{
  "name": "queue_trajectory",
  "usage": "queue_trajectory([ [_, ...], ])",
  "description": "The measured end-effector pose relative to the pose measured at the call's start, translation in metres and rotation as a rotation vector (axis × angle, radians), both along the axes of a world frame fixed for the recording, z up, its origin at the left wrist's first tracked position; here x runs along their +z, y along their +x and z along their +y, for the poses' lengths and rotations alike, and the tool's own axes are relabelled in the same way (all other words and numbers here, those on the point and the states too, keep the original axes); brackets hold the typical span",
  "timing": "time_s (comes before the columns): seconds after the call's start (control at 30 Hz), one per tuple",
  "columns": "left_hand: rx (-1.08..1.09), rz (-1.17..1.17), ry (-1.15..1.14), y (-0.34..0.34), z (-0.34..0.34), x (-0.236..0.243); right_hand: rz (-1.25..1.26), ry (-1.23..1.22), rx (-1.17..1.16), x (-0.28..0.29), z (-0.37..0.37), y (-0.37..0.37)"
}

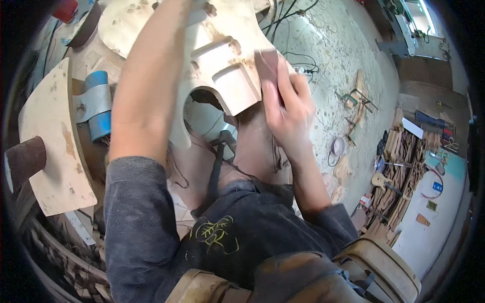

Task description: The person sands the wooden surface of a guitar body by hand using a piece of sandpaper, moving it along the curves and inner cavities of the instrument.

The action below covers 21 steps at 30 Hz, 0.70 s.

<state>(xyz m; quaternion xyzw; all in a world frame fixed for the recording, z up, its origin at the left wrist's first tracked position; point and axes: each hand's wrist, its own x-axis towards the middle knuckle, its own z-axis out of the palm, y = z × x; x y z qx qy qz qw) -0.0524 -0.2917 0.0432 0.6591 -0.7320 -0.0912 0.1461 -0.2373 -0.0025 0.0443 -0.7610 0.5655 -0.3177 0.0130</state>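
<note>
Pale wooden guitar body, unfinished, shows routed rectangular pockets and a curved cutaway. It is propped over the person's lap. The right hand presses a brown sanding sheet flat-fingered against its lower right edge. The left hand is hidden, probably steadying its far end.

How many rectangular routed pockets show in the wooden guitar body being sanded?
2. Both are in the wooden guitar body: the upper pocket and the lower pocket, left of the right hand pressing sandpaper. The left forearm may hide others.
</note>
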Motion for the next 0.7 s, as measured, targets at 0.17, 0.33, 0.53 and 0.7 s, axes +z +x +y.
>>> queue_trajectory([
  [0.17, 0.067, -0.248, -0.050, -0.008, 0.007, 0.003, -0.061, 0.007, -0.072, -0.010, 0.029, -0.003],
  [0.33, 0.010, -0.077, -0.082, 0.001, 0.001, -0.010, 0.063, -0.056, -0.102, -0.014, 0.005, -0.001],
  [0.53, -0.029, -0.101, 0.040, -0.005, 0.011, 0.013, -0.048, 0.031, -0.163, 0.005, -0.007, 0.008],
  [0.7, 0.059, -0.191, -0.127, -0.001, 0.005, 0.000, -0.036, -0.013, -0.050, -0.014, 0.017, -0.008],
])
